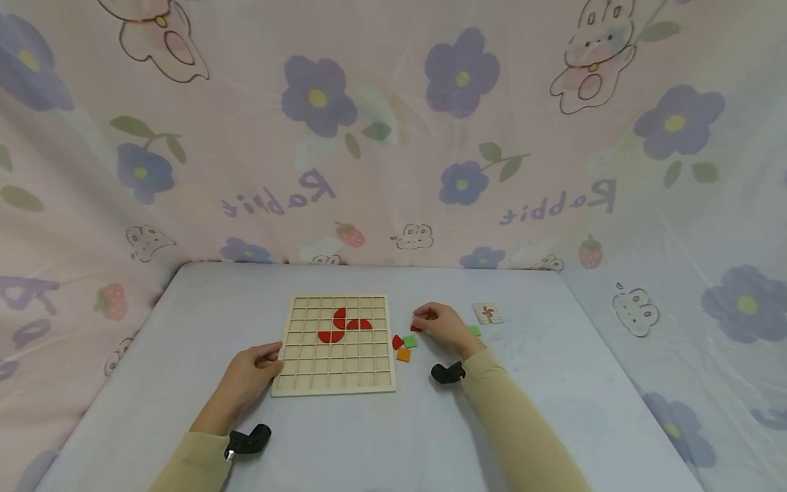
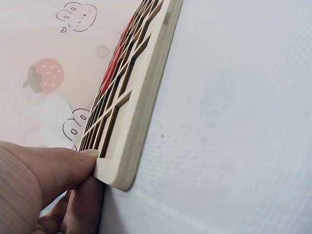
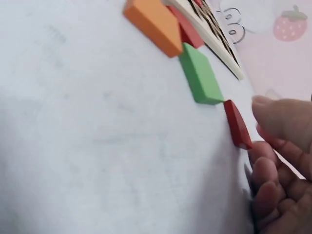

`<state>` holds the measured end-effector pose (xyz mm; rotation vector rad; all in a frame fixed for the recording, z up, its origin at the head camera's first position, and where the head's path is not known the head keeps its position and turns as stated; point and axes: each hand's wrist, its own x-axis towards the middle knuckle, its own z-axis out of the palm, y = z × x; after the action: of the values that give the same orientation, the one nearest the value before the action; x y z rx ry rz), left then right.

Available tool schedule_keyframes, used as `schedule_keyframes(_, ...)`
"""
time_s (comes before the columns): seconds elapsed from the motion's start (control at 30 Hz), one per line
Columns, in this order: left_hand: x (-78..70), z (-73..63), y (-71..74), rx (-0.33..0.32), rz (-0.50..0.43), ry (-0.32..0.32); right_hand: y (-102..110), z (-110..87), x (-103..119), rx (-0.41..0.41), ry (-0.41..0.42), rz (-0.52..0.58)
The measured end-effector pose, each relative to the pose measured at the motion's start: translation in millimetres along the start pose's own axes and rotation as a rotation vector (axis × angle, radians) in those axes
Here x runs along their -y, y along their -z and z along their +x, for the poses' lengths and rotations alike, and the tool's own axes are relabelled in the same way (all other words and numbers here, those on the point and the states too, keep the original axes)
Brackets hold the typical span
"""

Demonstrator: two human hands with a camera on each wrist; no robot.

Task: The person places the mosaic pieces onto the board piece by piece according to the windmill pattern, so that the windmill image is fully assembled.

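Note:
A square wooden grid board [image 1: 332, 383] lies on the table with several red quarter-round pieces [image 1: 332, 337] set in its cells. My left hand [image 1: 249, 376] grips the board's left edge; in the left wrist view its thumb [image 2: 63, 168] is on the rim. Right of the board, my right hand [image 1: 443, 324] is over a loose red piece [image 3: 237, 125]. The fingertips are close to that piece's end, and the thumb stands apart from it. Whether the fingers touch it is hard to tell.
Between board and right hand lie a green square [image 1: 410, 342], an orange square [image 1: 403, 355] and another red piece [image 1: 397, 342]. Another green piece [image 1: 474, 331] is partly behind the right wrist. Farther back is a small pattern card [image 1: 488, 313]. A printed curtain [image 1: 393, 150] surrounds the table.

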<state>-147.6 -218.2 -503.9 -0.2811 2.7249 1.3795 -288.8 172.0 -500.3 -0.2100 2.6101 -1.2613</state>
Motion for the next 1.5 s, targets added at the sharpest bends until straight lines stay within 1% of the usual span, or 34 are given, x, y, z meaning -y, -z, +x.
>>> schedule_keyframes(0.2,3.5,0.6,3.1,-0.007,0.006,-0.004,-1,-0.4,2,0.047,0.000,-0.010)
schedule_keyframes(0.33,1.9,-0.2,3.2,-0.003,0.006,0.003,1,-3.9,2,0.085,0.005,-0.014)
schedule_keyframes(0.47,0.0,-2.3,2.5,0.008,-0.001,0.012,3,-9.1,3,0.106,0.013,-0.046)
schedule_keyframes(0.57,0.3,-3.2,2.5,0.009,0.001,0.013,2,-9.1,1,0.115,0.018,-0.066)
schedule_keyframes(0.73,0.2,-2.1,5.9,0.001,0.011,-0.008,-2,-4.2,4,0.089,0.030,-0.102)
schedule_keyframes(0.97,0.1,-3.5,6.4,0.007,0.002,0.016,-7,-4.6,8,0.068,0.044,-0.121)
schedule_keyframes(1.1,-0.1,-3.2,5.0,0.006,-0.003,0.009,-7,-3.9,8,0.044,0.060,-0.137)
schedule_keyframes(1.27,-1.7,-3.5,4.6,0.003,-0.009,0.002,-7,-4.8,9,0.020,0.068,-0.131)
schedule_keyframes(1.4,-3.5,-3.6,3.5,0.009,-0.008,0.003,-4,-7.8,11,0.019,0.054,-0.128)
schedule_keyframes(1.5,-5.1,-3.4,2.2,0.014,-0.012,0.008,1,-9.9,14,0.038,0.026,-0.148)
